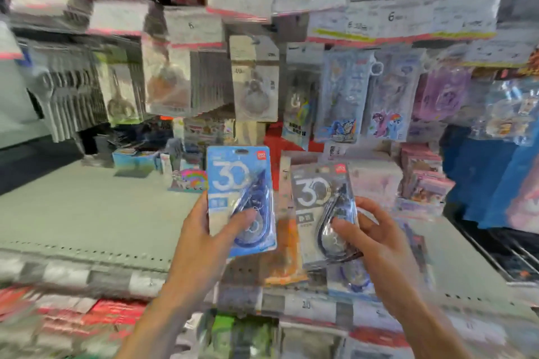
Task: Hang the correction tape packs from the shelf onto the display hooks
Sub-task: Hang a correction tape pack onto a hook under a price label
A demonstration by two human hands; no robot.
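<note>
My left hand (204, 239) grips a blue correction tape pack (233, 181) marked "30", held upright with the thumb across its blister. My right hand (370, 237) grips a grey correction tape pack (315, 192), also marked "30", tilted slightly. Both packs hover above the grey shelf (87, 213). More packs (354, 275) lie on the shelf under my right hand. Higher up, correction tape packs (255, 81) hang from display hooks. The frame is blurred by motion.
Price labels (390, 20) run along the rail over the hooks. Cartoon-printed packets (388, 102) hang at the right, scissors cards (119, 90) at the left. Small boxes (134, 157) and pink packets (423, 181) stand at the shelf's back. Red goods (110, 309) fill the lower tier.
</note>
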